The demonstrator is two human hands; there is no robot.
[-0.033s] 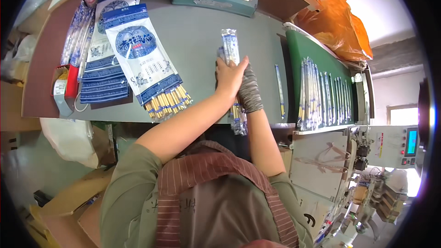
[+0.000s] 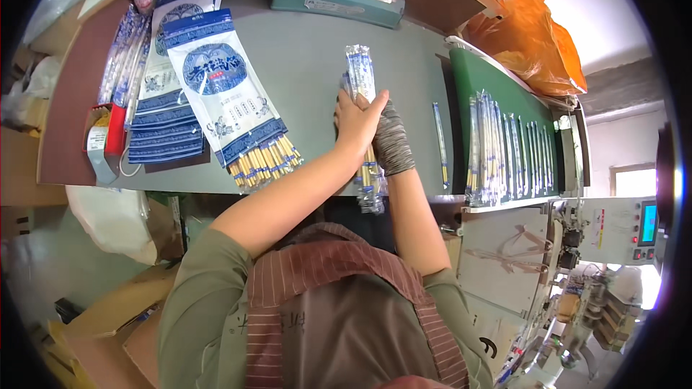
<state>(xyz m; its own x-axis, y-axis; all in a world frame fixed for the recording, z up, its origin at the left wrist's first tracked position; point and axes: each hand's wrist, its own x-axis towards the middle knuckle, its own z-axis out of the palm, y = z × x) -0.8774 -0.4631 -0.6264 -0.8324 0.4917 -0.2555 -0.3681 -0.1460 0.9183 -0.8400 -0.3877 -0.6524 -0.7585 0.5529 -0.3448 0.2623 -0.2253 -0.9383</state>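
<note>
A bundle of chopsticks [image 2: 359, 66] in clear, blue-and-white printed wrappers stands out above and below my hands at the middle of the grey table. My left hand [image 2: 356, 121] is closed over the bundle from the left. My right hand [image 2: 386, 124], in a grey knitted fingerless glove, grips it from the right, its fingers mostly hidden. To the left, a blue-and-white printed bag [image 2: 220, 79] lies with many chopsticks [image 2: 263, 162] showing at its near end. One wrapped pair of chopsticks [image 2: 440, 145] lies apart, right of my hands.
Wrapped chopsticks [image 2: 490, 144] lie in a row on a green belt [image 2: 465, 72] at the right. A teal bag sealer [image 2: 339, 0] stands at the back. Printed bags [image 2: 166, 133] are stacked at the left, by a red tape dispenser [image 2: 114, 130]. An orange bag [image 2: 533, 36] sits back right.
The bundle has rolled a little in my hands, so different wrappers face up at its far end. Both hands stay in nearly the same place, closed round it.
</note>
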